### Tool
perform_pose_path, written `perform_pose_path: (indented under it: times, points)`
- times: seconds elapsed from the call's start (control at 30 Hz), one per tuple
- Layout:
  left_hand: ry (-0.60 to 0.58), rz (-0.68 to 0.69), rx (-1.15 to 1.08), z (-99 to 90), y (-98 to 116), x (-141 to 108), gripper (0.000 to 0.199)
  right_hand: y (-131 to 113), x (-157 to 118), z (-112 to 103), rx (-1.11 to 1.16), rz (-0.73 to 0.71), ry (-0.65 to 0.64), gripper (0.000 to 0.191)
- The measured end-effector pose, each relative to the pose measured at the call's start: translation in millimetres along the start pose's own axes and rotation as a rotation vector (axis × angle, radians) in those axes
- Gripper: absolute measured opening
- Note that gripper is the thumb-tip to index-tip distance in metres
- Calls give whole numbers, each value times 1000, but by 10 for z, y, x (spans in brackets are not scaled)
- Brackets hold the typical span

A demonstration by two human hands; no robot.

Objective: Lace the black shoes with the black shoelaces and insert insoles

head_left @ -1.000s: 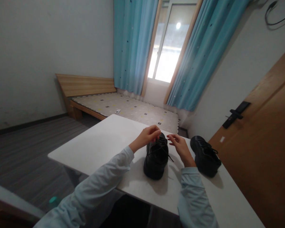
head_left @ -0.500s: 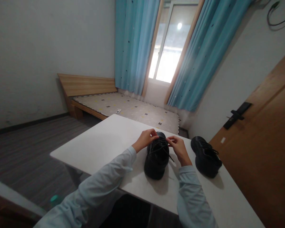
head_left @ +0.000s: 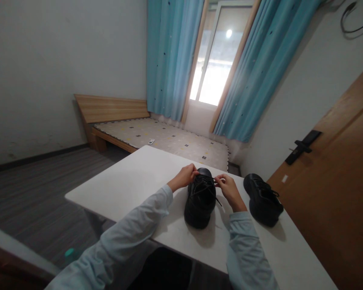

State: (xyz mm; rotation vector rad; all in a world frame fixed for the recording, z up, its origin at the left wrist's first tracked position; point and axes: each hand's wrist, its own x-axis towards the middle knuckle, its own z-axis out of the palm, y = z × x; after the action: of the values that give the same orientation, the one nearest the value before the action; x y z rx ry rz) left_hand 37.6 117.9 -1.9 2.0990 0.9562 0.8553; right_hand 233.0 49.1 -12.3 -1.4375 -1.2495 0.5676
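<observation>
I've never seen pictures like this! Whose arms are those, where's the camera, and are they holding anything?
There's no robot here. These are a person's own bare hands, and the camera sits on that person's head, looking forward and down, so you see what's in front of them.

On the white table stand two black shoes: one in front of the person, the other farther right. The right hand pinches a black lace of the nearer shoe. The left hand is on that shoe's other side; it's too small to tell whether it holds a lace too. Behind the table is a bed.
</observation>
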Motion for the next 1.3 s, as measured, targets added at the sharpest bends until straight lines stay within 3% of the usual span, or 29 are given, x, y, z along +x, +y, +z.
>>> perform_pose_path:
  times: [0.17, 0.33, 0.53, 0.73, 0.83, 1.1, 1.3]
  points:
    - [-16, -68, -49, -9, -30, 0, 12, 45, 4, -30, -8, 36, -30, 41]
    - [-42, -78, 45, -39, 13, -25, 11, 52, -6, -46, 1, 56, -59, 42]
    - [23, 49, 207, -76, 66, -35, 7, -51, -37, -49, 2, 53, -31, 45]
    - [101, 221, 70, -98, 103, -28, 13, -216, -72, -31, 4, 24, -39, 43]
    - [81, 285, 38, -89, 127, -30, 16, -277, -90, -9, -1, -31, -34, 42]
    - [1, 234, 47, -25, 179, -35, 9, -234, -82, 49, -13, -24, -97, 47]
    - [31, 166, 71, 17, 166, -37, 9, -247, -96, 39, 27, -11, -117, 48]
